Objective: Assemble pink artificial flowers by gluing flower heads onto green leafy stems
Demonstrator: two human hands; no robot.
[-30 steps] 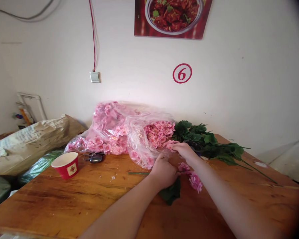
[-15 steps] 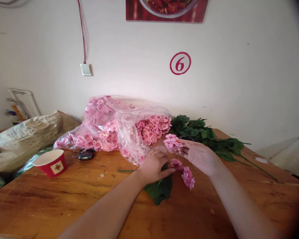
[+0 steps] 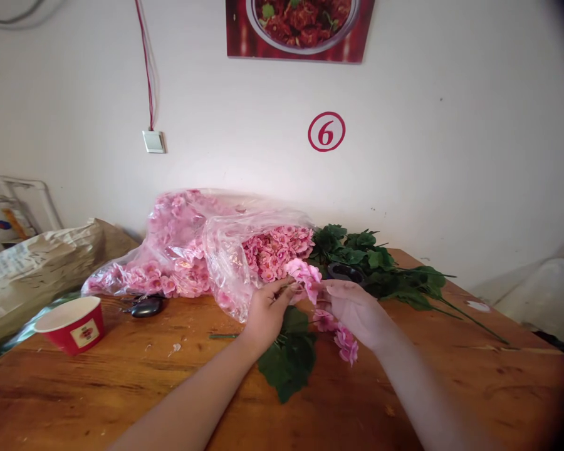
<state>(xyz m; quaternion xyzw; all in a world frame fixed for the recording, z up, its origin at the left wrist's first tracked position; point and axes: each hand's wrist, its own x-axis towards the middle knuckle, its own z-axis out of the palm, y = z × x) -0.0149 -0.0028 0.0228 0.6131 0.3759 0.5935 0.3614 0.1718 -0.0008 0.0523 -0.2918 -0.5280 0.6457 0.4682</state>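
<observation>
My left hand [image 3: 264, 311] and my right hand [image 3: 354, 309] meet above the wooden table [image 3: 122, 388], both pinching a pink artificial flower cluster [image 3: 302, 273]. Under them lies a green-leaved stem [image 3: 289, 360] with pink blossoms [image 3: 344, 341] on it. Just behind my hands sits a clear plastic bag [image 3: 216, 254] stuffed with pink flower heads, its mouth facing my hands.
A pile of green leafy stems [image 3: 376, 266] lies at the back right against the wall. A red paper cup [image 3: 70, 324] stands at the left, with a dark key fob [image 3: 145, 307] near the bag. A large paper sack [image 3: 32, 269] sits at far left.
My right hand lifted a pink flower cluster from the bag's mouth and brought it toward my left hand. My left hand rose off the stem to pinch it too.
</observation>
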